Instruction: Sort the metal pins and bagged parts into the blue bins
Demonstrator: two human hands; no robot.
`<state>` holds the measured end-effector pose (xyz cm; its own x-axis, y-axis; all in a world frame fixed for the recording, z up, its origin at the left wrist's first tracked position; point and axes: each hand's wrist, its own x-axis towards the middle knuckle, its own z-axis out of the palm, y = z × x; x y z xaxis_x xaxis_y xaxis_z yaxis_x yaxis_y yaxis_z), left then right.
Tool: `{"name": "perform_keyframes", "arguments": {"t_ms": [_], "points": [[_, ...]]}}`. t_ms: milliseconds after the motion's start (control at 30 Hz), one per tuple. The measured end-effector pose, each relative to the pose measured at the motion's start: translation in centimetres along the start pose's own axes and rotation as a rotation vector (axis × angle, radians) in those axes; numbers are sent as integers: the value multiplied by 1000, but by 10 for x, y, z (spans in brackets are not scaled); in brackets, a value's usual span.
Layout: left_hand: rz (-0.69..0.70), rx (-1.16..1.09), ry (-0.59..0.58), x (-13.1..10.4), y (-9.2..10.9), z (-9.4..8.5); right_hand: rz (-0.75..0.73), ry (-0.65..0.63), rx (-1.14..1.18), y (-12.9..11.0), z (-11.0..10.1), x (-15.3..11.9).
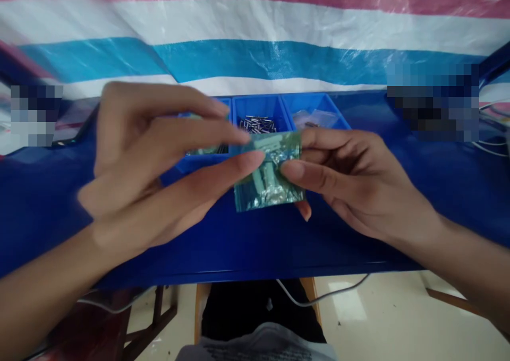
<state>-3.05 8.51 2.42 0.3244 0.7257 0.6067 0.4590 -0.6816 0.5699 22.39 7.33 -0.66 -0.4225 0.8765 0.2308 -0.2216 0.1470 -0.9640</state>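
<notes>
A small green see-through plastic bag (pixel 273 191) hangs in front of me over the blue table, with pale strip-like pieces showing inside it. My right hand (pixel 358 180) pinches the bag's right side between thumb and fingers. At the upper left of the bag, my left hand (pixel 159 164) has its thumb and forefinger close together on the top edge; the hand is slightly blurred. Behind the bag stand blue bins: the middle bin (pixel 285 114) holds many short metal pins (pixel 257 123), and the right bin (pixel 332 106) holds clear plastic bags (pixel 316 118). My left hand partly hides the left bin (pixel 181 165).
The blue table (pixel 255 260) spans the view, its front edge close to my lap. Striped plastic sheeting (pixel 255 26) rises behind the bins. A cable (pixel 314 302) hangs below the table edge. Blurred-out objects stand at both far sides.
</notes>
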Motion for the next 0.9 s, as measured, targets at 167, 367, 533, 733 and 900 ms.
{"name": "perform_keyframes", "arguments": {"t_ms": [167, 367, 533, 733, 900], "points": [[180, 155, 198, 4, -7, -5, -11, -98, 31, -3, 5, -1], [-128, 113, 333, 31, -80, -28, 5, -82, -163, 2, 6, 0], [-91, 370, 163, 30, -98, -32, 16, -88, -233, 7, 10, 3], [35, 496, -223, 37, -68, -28, -289, -92, -624, 16, 7, 7], [70, 525, 133, -56, 10, -12, -583, -234, -799, 18, 9, 10]]}}
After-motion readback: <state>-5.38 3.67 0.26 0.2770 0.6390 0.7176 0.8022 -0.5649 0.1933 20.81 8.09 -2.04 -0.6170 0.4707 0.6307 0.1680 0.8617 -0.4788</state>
